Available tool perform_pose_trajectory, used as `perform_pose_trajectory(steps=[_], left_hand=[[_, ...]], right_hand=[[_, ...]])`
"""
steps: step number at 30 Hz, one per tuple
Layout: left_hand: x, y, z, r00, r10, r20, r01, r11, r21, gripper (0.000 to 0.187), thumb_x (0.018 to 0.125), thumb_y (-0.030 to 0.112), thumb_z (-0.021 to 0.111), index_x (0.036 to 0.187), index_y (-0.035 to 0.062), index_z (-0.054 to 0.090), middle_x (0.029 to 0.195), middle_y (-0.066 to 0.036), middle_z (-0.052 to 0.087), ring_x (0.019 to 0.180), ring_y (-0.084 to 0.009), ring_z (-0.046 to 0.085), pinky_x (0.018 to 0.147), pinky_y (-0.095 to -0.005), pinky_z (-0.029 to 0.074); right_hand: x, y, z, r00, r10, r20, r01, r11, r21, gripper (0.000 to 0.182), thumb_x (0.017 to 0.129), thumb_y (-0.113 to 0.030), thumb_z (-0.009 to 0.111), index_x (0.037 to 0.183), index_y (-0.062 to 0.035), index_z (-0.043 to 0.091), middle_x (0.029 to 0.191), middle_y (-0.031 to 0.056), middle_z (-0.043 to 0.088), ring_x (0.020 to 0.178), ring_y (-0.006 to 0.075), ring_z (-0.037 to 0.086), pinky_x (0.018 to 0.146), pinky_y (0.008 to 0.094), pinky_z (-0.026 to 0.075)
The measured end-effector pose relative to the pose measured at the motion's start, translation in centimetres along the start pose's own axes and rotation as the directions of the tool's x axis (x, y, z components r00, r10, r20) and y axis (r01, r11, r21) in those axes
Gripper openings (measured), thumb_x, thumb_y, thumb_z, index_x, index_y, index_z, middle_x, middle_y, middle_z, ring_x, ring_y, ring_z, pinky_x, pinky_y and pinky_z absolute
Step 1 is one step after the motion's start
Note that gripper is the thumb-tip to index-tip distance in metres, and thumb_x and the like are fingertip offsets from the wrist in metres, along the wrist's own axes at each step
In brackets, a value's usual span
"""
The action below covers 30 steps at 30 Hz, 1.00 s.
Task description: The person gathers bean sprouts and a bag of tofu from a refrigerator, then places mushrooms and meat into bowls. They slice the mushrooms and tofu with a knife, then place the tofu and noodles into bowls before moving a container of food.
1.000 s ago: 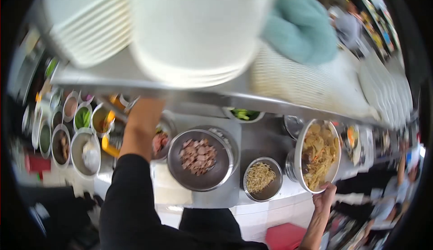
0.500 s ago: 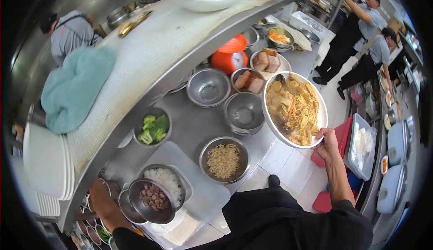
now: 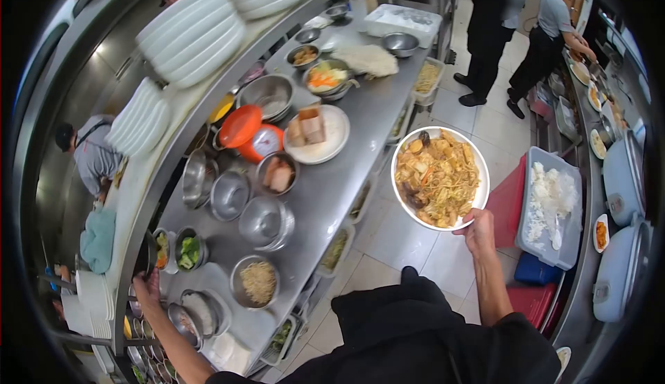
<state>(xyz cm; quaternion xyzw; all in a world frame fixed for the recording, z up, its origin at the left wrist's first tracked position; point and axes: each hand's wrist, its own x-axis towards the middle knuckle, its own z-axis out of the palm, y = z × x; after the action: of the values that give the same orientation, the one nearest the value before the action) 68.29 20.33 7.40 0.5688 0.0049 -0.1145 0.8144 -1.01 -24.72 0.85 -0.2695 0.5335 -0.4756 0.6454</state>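
Observation:
In my right hand (image 3: 478, 231) is a white bowl (image 3: 397, 197) by its rim, over the floor to the right of the counter. Noodles (image 3: 443, 176) with pieces of vegetable and mushroom fill it. My left hand (image 3: 147, 290) reaches under the raised shelf at the left, its fingers at the lower edge of a dark bowl (image 3: 144, 254) that is partly hidden. Near that hand are a bowl of broccoli (image 3: 188, 251) and a tilted metal bowl with meat (image 3: 184, 325), beside one with white rice noodles (image 3: 201, 311). A metal bowl of plain noodles (image 3: 256, 281) stands farther right.
On the steel counter (image 3: 325, 183) are stacked metal bowls (image 3: 266, 223), an orange scale (image 3: 262, 141) and a plate (image 3: 336, 135) with meat blocks. White dishes (image 3: 190, 34) line the shelf. A plastic tub (image 3: 554, 207) stands right. Two people (image 3: 547, 38) work beyond; another person (image 3: 93, 152) is left.
My view has shifted, bringing more of the counter in. The noodle bowl stays in my right hand, now seen more level. My left hand has come into view beside the dark bowl.

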Motion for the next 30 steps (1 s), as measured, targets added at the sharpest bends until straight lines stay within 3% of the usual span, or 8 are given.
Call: perform_pose_trajectory(steps=[3,10,14,17,20,24,28,30], left_hand=[[-9.4,-2.9,10.6,1.000,-0.030,0.010,0.028,0.987,0.161,0.013,0.076,0.007,0.047,0.083,-0.0023,0.053,0.084,-0.017,0.063,0.064,-0.0271,0.064,0.058,-0.0314,0.059],[-25.0,-12.6,26.6,0.985,-0.166,0.036,0.151,0.953,0.263,0.014,0.079,0.014,0.050,0.073,0.0028,0.045,0.076,-0.013,0.053,0.060,-0.0301,0.061,0.048,-0.0344,0.054],[-28.3,-19.2,33.8,0.927,-0.352,0.127,0.265,0.857,0.443,0.013,0.071,0.009,0.050,0.081,0.0002,0.049,0.080,-0.014,0.055,0.062,-0.0278,0.060,0.036,-0.0355,0.048],[-23.2,-27.5,35.7,0.853,-0.360,0.377,0.078,0.803,0.591,0.020,0.077,0.021,0.051,0.075,0.0015,0.047,0.077,-0.012,0.053,0.052,-0.0239,0.055,0.036,-0.0325,0.050],[-29.6,-30.4,48.3,0.824,-0.377,0.423,0.100,0.832,0.546,0.025,0.075,0.020,0.054,0.081,-0.0046,0.051,0.076,-0.014,0.055,0.051,-0.0246,0.057,0.037,-0.0330,0.051],[-30.0,-36.3,58.8,0.540,-0.612,0.578,0.237,0.769,0.593,0.032,0.068,0.006,0.051,0.098,-0.0071,0.049,0.081,-0.015,0.057,0.054,-0.0259,0.060,0.035,-0.0347,0.051],[-36.2,-39.5,69.2,0.598,-0.577,0.556,0.062,0.725,0.686,0.033,0.069,0.007,0.051,0.098,-0.0089,0.048,0.077,-0.015,0.057,0.052,-0.0250,0.060,0.038,-0.0342,0.052],[-39.0,-41.0,73.4,0.531,-0.608,0.590,0.058,0.721,0.691,0.034,0.070,0.006,0.050,0.100,-0.0092,0.049,0.080,-0.016,0.058,0.053,-0.0247,0.061,0.039,-0.0341,0.053]], right_hand=[[2.8,-2.1,-3.4,0.997,-0.047,-0.061,0.044,0.998,-0.042,0.034,0.060,-0.005,0.047,0.088,0.0118,0.054,0.077,0.0197,0.060,0.056,0.0295,0.061,0.041,0.0392,0.052],[12.2,-4.5,-7.1,0.990,-0.053,-0.128,0.071,0.987,0.145,0.029,0.057,-0.001,0.052,0.084,0.0104,0.053,0.080,0.0198,0.058,0.058,0.0305,0.061,0.041,0.0399,0.055],[16.8,-7.5,-7.0,0.977,-0.080,-0.199,0.122,0.971,0.204,0.035,0.057,0.000,0.052,0.089,0.0151,0.053,0.083,0.0223,0.059,0.059,0.0328,0.062,0.039,0.0399,0.054],[20.6,-10.2,-8.9,0.965,-0.014,-0.262,0.077,0.969,0.233,0.036,0.058,0.000,0.053,0.090,0.0155,0.053,0.084,0.0224,0.058,0.060,0.0328,0.062,0.039,0.0390,0.055],[23.4,-13.1,-11.9,0.923,-0.033,-0.384,0.135,0.961,0.243,0.036,0.058,0.001,0.052,0.091,0.0150,0.053,0.084,0.0224,0.058,0.061,0.0325,0.062,0.040,0.0386,0.055],[27.6,-15.6,-17.3,0.843,-0.088,-0.530,0.259,0.931,0.257,0.035,0.058,0.001,0.052,0.091,0.0137,0.053,0.085,0.0219,0.058,0.062,0.0327,0.062,0.042,0.0381,0.056],[33.1,-20.8,-23.9,0.740,-0.040,-0.672,0.315,0.903,0.293,0.022,0.062,0.001,0.052,0.081,0.0116,0.053,0.079,0.0196,0.058,0.056,0.0315,0.061,0.041,0.0385,0.056],[37.3,-23.4,-27.8,0.692,-0.115,-0.713,0.402,0.881,0.248,0.018,0.064,0.000,0.052,0.079,0.0107,0.053,0.076,0.0189,0.058,0.054,0.0308,0.061,0.041,0.0384,0.055]])
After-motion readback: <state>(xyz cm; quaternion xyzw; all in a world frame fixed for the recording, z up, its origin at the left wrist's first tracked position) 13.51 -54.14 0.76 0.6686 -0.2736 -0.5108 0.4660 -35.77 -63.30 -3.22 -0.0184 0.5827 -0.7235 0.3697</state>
